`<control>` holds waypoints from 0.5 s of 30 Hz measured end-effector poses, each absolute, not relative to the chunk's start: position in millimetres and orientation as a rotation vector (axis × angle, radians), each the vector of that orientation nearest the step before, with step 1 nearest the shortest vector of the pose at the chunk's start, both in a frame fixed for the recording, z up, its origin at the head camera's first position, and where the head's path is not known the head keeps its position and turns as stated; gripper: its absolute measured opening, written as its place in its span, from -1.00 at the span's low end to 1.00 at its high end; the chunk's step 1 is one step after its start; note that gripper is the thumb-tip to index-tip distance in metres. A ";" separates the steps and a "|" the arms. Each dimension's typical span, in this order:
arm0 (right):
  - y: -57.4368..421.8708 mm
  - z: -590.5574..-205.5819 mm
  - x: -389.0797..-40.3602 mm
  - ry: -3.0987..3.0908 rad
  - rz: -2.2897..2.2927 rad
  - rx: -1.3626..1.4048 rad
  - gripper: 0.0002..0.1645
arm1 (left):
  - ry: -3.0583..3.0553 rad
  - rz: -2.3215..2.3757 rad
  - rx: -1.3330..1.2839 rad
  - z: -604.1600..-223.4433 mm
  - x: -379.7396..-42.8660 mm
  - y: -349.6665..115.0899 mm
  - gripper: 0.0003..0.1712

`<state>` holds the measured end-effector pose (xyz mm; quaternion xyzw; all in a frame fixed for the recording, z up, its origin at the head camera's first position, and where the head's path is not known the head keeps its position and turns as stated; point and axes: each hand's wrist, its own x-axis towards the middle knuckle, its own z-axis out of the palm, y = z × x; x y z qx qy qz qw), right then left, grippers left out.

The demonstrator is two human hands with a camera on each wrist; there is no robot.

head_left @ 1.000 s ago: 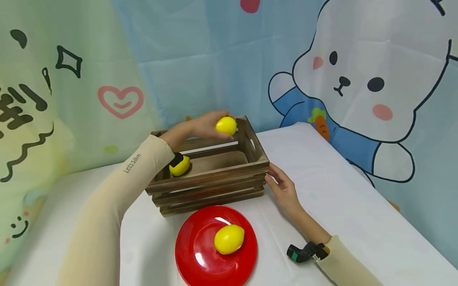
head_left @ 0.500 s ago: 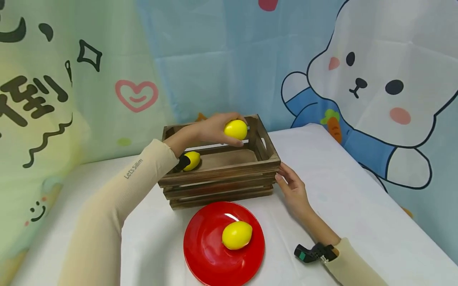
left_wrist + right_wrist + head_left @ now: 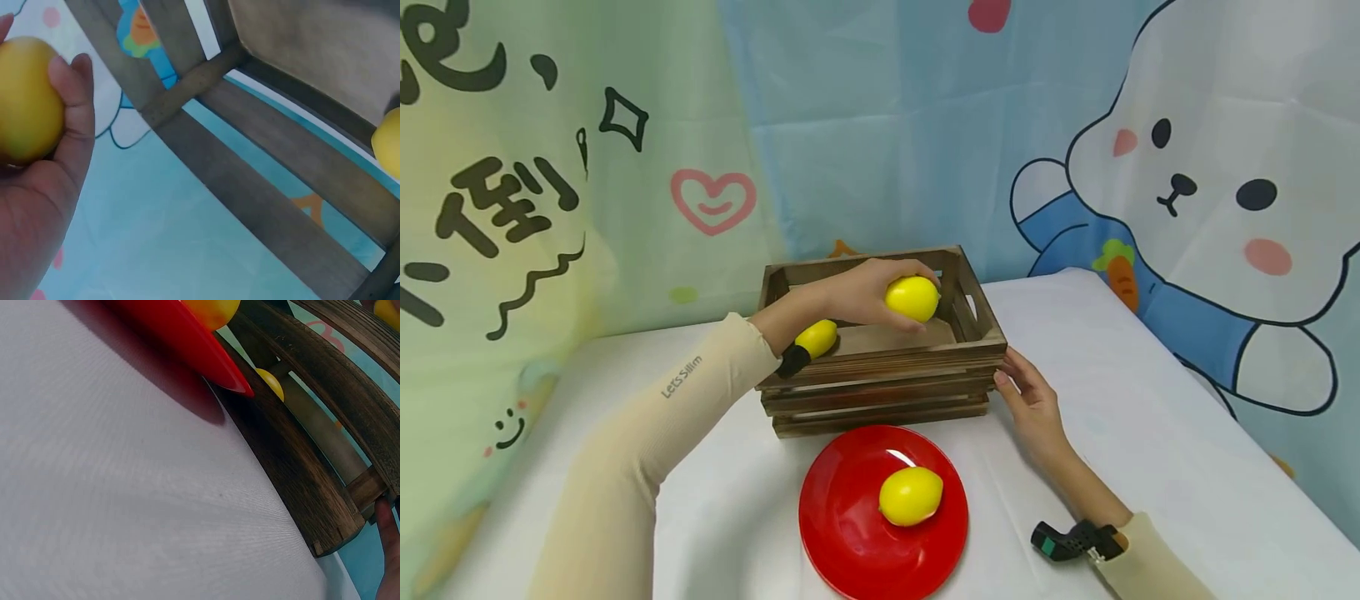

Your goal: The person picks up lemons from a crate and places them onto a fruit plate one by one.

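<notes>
My left hand grips a yellow lemon over the wooden crate, its fingers and thumb curled round the fruit. The same held lemon fills the left edge of the left wrist view. Inside the crate, at its left end, lies a second lemon, partly covered by my wrist in the head view. My right hand touches the crate's front right corner with its fingertips. In front of the crate is a red plate bearing a third lemon.
A white cloth covers the table. Behind it hangs a printed backdrop with cartoon figures, close to the crate's back side. A black wrist device sits on my right wrist.
The head view has swung left, so everything sits further right in it. My left hand, with the lemon, has come down slightly relative to the crate. The right hand stays at the corner.
</notes>
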<state>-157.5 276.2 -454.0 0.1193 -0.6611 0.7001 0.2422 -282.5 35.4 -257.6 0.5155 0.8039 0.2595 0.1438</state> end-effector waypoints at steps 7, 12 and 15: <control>276.2 -452.8 -156.7 -1.791 1.924 0.336 -0.38 | 2.283 0.703 1.511 -260.5 -264.6 30.0 -0.36; 275.6 -453.3 -157.6 -1.788 1.924 0.321 -0.40 | 2.242 0.768 1.551 -262.8 -250.4 27.2 -0.37; 274.3 -453.6 -158.3 -1.791 1.924 0.316 -0.41 | 2.240 0.798 1.597 -264.2 -240.8 24.6 -0.37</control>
